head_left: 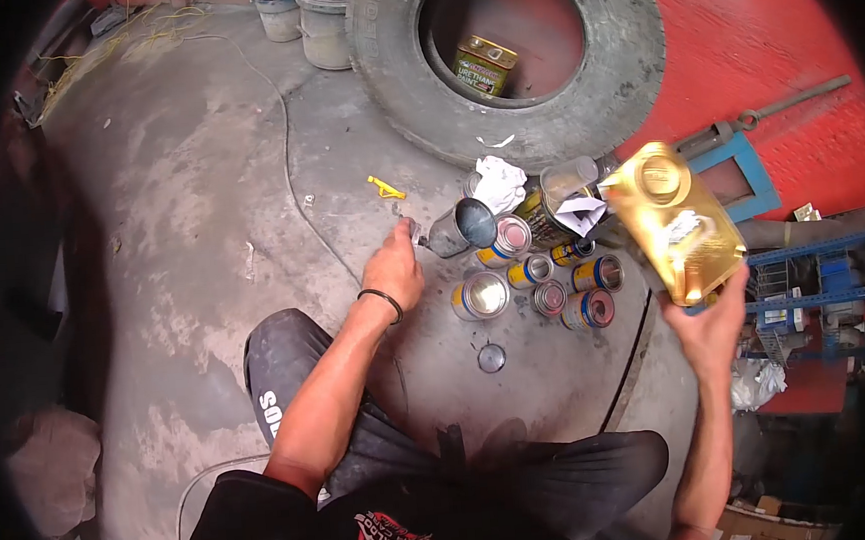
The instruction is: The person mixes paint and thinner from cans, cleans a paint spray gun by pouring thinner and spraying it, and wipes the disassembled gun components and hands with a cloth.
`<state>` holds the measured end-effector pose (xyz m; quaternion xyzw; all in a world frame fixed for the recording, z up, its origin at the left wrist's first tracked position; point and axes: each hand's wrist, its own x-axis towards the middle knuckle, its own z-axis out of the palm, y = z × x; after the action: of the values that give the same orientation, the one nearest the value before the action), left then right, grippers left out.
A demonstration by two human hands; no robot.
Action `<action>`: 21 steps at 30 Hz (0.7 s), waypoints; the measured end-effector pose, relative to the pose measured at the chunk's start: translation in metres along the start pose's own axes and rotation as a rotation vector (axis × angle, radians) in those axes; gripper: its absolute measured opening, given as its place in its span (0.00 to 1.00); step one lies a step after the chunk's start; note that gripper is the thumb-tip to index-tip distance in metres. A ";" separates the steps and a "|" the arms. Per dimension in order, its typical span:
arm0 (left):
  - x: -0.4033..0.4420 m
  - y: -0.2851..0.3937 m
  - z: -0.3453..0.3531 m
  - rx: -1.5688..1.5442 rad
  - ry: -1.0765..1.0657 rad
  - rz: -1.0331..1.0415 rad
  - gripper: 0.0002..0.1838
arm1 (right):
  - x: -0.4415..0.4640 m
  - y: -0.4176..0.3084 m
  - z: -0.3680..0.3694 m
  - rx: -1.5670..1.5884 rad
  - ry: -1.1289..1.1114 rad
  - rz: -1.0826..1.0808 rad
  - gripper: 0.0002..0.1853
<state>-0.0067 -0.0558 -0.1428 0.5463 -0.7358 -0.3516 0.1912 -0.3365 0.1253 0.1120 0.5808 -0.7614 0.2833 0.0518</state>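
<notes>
Right hand [709,323] partly hidden by blurred gold can [678,228], tins [548,299] with print too small to read, tyre [543,127] at floor [197,206]'s far edge cut off above, shirt [301,535] cut off below

Workshop, one that handled paint and tyres. Floor [187,197] grey, scuffed and blotched with stains, concrete by its look. Big heavy-treaded tyre [386,68] dominated the far side; a tin marked urethane paint [486,69] showed within its opening. Small paint cans [530,270] clustered on the floor nearby. Grimy buckets [325,32] beside tyre. Blue metal shelving [818,299], cluttered, at right.
</notes>
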 end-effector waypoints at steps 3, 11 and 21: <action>-0.006 0.004 -0.005 0.038 -0.036 -0.015 0.37 | -0.002 -0.029 0.036 -0.238 -0.027 -0.234 0.57; -0.016 0.001 -0.022 0.046 0.018 0.008 0.36 | -0.008 -0.055 0.089 -0.308 -0.105 -0.451 0.58; -0.014 -0.003 -0.019 0.150 -0.039 -0.040 0.35 | 0.006 -0.079 0.093 -0.524 -0.161 -0.602 0.59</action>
<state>0.0125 -0.0487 -0.1304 0.5668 -0.7525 -0.3100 0.1283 -0.2427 0.0617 0.0660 0.7653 -0.6052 0.0054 0.2191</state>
